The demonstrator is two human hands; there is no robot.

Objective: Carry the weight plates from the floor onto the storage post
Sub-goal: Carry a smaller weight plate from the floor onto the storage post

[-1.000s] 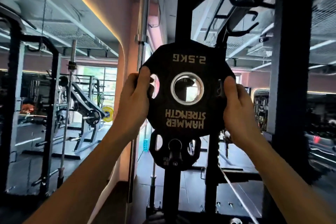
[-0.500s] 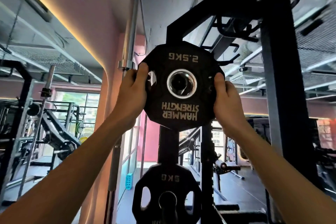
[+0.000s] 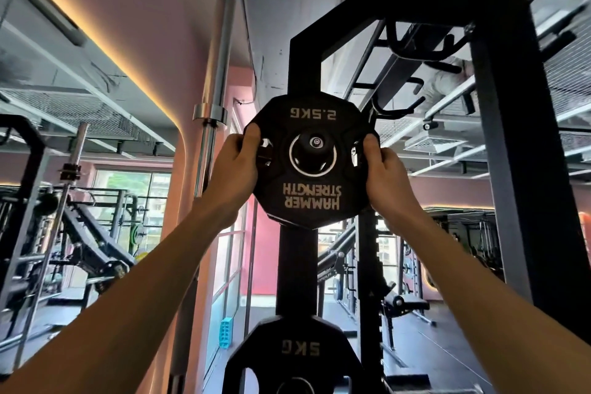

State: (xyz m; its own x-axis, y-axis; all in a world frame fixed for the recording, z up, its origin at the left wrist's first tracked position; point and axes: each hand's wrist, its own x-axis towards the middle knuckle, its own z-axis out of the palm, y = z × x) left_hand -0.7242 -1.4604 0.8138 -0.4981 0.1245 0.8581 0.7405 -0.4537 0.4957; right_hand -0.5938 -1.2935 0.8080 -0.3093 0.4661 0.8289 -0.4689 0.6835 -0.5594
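Observation:
A black 2.5 kg weight plate (image 3: 311, 195) with upside-down white lettering is held up at head height in front of the black rack upright (image 3: 300, 265). The tip of a storage post (image 3: 316, 141) shows inside the plate's centre hole. My left hand (image 3: 235, 169) grips the plate's left edge, fingers curled into a cut-out. On the opposite edge my right hand (image 3: 382, 171) grips it the same way. A black 5 kg plate (image 3: 299, 361) hangs on a lower post of the same upright.
A chrome barbell (image 3: 214, 83) stands upright just left of the rack. Black rack beams and hooks (image 3: 409, 41) run overhead to the right, with a thick black column (image 3: 518, 169) beyond my right hand. Other gym machines stand at the far left and far right.
Both hands have raised the 2.5 kg plate and brought it to the rack. Its centre hole, see-through before, now has the post's tip inside it.

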